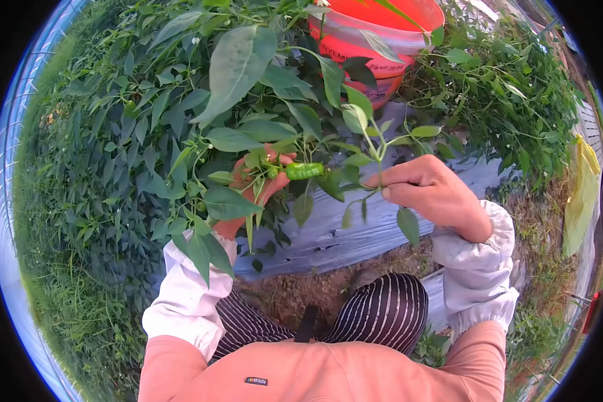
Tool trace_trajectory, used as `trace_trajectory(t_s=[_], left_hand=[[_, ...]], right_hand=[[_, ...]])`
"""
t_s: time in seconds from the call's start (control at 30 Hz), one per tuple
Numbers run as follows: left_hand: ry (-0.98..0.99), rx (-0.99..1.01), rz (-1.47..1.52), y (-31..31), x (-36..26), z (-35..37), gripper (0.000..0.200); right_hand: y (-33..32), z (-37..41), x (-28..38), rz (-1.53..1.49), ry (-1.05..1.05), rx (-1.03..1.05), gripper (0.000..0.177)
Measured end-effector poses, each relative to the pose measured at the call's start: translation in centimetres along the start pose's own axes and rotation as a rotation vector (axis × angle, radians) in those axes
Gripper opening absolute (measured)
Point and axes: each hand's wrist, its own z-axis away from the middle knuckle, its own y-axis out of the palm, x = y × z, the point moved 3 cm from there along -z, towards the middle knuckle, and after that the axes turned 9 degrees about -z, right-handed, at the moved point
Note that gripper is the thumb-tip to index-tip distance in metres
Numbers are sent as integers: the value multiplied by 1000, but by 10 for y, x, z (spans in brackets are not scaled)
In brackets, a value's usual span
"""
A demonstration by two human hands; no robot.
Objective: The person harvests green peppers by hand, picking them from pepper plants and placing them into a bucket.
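Observation:
My left hand (270, 190) is partly hidden by leaves, its fingers curled around a bright green pepper (305, 171) that sticks out to the right past the fingertips. Smaller green bits, perhaps little peppers or stems, show beside it in the same hand. To the right, my right hand (435, 191) pinches a thin stem of a pepper plant branch (380, 151) between thumb and forefinger. Large leaves (241, 70) hang over and around my left hand, and some cover its wrist.
A red bucket (385, 84) stands beyond my hands among the plants. Dense pepper plants (120, 134) fill the left, with more foliage (509, 87) at right. Silvery plastic film (321, 238) covers the bed before my knees. A yellow-green sack (581, 194) lies far right.

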Motion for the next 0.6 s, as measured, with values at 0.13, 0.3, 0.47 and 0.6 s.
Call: trace_trajectory(t_s=[0.13,0.3,0.47,0.6], left_hand=[[91,-75,201,6,-9,8,40],[-22,-167,192,5,-30,6,26],[1,-272,-23,4,-63,6,29],[-10,-267,-61,5,-60,6,30]], right_hand=[[-20,14,0,103,-261,-235,23],[-25,10,-43,-456,-213,-497,20],[-18,8,-142,-120,-43,-509,21],[-13,-3,-170,55,-36,-576,28]])
